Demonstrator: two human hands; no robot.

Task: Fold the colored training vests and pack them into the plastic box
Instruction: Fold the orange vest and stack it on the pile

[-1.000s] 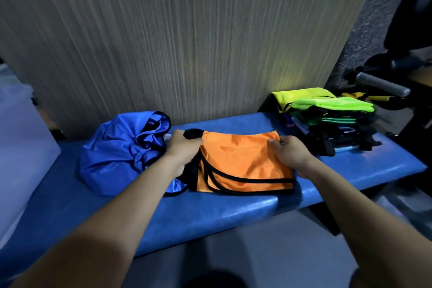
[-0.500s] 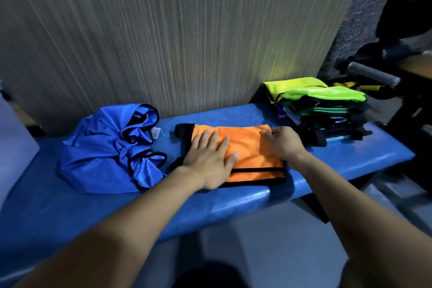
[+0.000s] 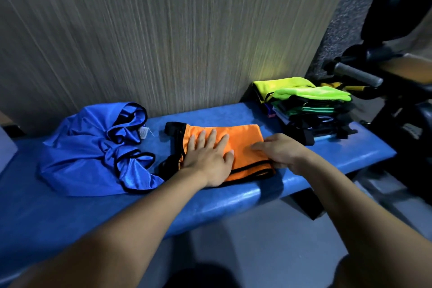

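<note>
Since the earlier frame, left hand (image 3: 210, 159) is kept flat, fingers spread, on orange vest (image 3: 240, 145) beside blue vest (image 3: 93, 149), while right hand (image 3: 280, 151) pinches its edge; next fold seems imminent.

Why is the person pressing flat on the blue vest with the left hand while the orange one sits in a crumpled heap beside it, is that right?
Not quite: the colours are swapped. In the head view the left hand lies flat on the orange vest, and the blue vest is the crumpled heap beside it on the bench.
</note>
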